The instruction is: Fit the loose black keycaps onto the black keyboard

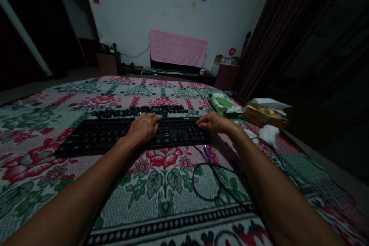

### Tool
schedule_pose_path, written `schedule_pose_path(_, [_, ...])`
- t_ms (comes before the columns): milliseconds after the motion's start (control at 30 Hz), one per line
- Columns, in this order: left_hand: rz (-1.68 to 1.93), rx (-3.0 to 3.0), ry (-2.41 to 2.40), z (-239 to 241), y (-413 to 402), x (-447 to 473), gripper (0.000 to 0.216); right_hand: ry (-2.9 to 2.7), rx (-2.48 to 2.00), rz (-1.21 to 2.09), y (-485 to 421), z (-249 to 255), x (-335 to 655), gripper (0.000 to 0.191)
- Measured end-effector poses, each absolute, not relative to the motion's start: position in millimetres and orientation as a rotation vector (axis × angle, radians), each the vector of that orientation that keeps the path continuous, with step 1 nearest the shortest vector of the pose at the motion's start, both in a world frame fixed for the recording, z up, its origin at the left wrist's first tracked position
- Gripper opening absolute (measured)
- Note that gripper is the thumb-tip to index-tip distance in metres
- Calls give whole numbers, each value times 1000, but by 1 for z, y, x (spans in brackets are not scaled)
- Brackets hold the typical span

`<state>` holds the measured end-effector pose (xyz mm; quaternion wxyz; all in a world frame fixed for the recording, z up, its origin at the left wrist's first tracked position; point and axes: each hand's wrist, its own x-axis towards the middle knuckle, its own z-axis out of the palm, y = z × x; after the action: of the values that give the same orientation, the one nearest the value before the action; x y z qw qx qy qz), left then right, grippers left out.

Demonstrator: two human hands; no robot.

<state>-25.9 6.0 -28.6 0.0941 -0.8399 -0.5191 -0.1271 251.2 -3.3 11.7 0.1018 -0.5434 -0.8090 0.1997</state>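
A black keyboard (173, 141) lies on the patterned cloth in front of me, with a key gap showing in its middle section. My left hand (143, 127) is closed over the keyboard's middle, its bent fingers at the back edge. At the number pad on the right, my right hand (212, 122) has thumb and fingertips pinched together; anything between them is too small to make out. Behind the keyboard runs a row of loose black keycaps (138, 111). The keyboard cable (219, 184) loops on the cloth, with a purple plug (207, 153) near the front edge.
A green and white wipes pack (226, 103), a gold tissue box (263, 114) and a crumpled white tissue (269, 135) sit to the right. The flowered cloth (163, 184) covers the surface. Beyond stands a cabinet with a pink towel (178, 47) over a screen.
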Motion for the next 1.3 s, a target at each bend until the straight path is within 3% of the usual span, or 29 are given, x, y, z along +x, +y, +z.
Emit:
schedule_pose_path(300, [-361,-2498,-1563,-26,4,-25,33,-2488,-1564,522,0,10,254,31])
schedule_pose_path(767, [-384,-2505,-1535,-26,3,-25,32,-2704,-1622,92,-12,26,230,24])
schedule_pose_path(1300, [-392,-2513,-1575,-25,2,-24,32,-2439,-1542,530,-3,11,255,26])
